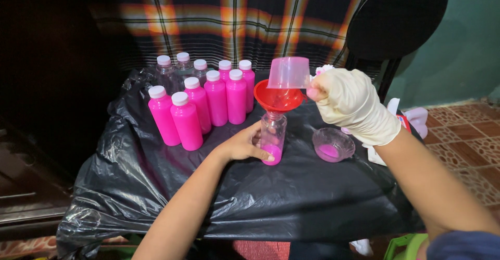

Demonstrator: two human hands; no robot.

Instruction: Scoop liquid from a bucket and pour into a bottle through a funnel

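Note:
My gloved right hand (353,104) holds a clear pink measuring cup (289,72) tipped over a red funnel (277,97). The funnel sits in the neck of a clear plastic bottle (273,135) with a little pink liquid at its bottom. My bare left hand (242,145) grips that bottle low on its left side, steadying it on the black plastic sheet (250,197) covering the table.
Several capped bottles of pink liquid (200,104) stand in a group at the back left, with a few clear capped ones behind. A small glass bowl (333,144) with pink liquid sits right of the bottle. A dark chair (396,20) stands behind.

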